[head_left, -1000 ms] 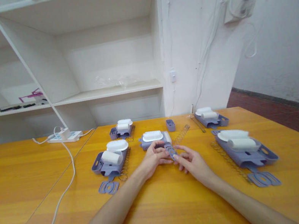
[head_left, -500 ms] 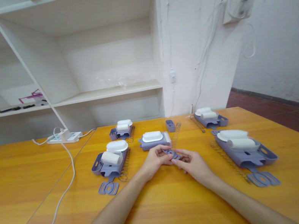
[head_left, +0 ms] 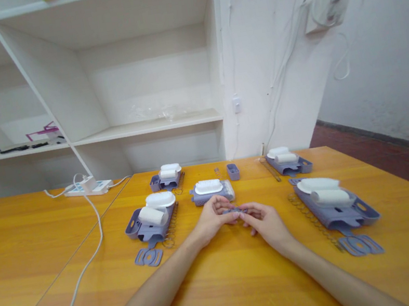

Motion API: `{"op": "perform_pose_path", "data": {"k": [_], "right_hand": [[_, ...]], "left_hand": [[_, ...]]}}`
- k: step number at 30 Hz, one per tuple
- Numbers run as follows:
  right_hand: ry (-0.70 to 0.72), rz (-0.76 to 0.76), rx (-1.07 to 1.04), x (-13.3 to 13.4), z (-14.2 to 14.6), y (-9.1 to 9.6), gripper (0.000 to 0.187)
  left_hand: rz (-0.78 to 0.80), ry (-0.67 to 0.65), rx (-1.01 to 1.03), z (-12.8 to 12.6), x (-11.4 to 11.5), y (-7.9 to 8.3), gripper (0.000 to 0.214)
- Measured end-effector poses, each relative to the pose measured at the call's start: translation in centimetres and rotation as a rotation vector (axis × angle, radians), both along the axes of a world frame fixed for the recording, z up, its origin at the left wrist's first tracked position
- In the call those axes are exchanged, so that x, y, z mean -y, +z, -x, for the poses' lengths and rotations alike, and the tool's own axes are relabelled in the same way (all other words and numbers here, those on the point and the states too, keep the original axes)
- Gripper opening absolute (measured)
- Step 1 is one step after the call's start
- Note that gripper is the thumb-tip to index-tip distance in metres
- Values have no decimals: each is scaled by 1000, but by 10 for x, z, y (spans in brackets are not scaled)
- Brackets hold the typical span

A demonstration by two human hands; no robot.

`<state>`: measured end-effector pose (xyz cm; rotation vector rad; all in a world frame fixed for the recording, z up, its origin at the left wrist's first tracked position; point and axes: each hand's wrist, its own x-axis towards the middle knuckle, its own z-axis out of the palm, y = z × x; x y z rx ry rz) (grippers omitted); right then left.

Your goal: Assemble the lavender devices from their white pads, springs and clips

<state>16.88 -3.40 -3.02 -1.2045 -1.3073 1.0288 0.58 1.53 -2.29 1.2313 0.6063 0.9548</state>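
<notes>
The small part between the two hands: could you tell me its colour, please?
The small part is greyish purple, best seen in the head view.

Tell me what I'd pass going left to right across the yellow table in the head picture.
White power strip, purple tray with a white roll, left hand, small purple part both hands pinch, right hand, bigger purple tray.

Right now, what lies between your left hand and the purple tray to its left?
In the head view, a long wire spring lies along that purple tray's edge; otherwise bare tabletop up to the left hand.
</notes>
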Motion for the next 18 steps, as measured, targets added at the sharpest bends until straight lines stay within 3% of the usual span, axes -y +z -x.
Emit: {"op": "perform_pose_path", "data": {"k": [8,14,18], "right_hand": [[-10,-8,-22,2,2,4,39],[-129,-108,-106,6,1,7,68],[-165,-158,-17,8,1,8,67]], "left_hand": [[46,3,19,1,4,7,55],[28,67,10,-1,2,4,55],[-5,84,-12,-1,2,5,52]]}}
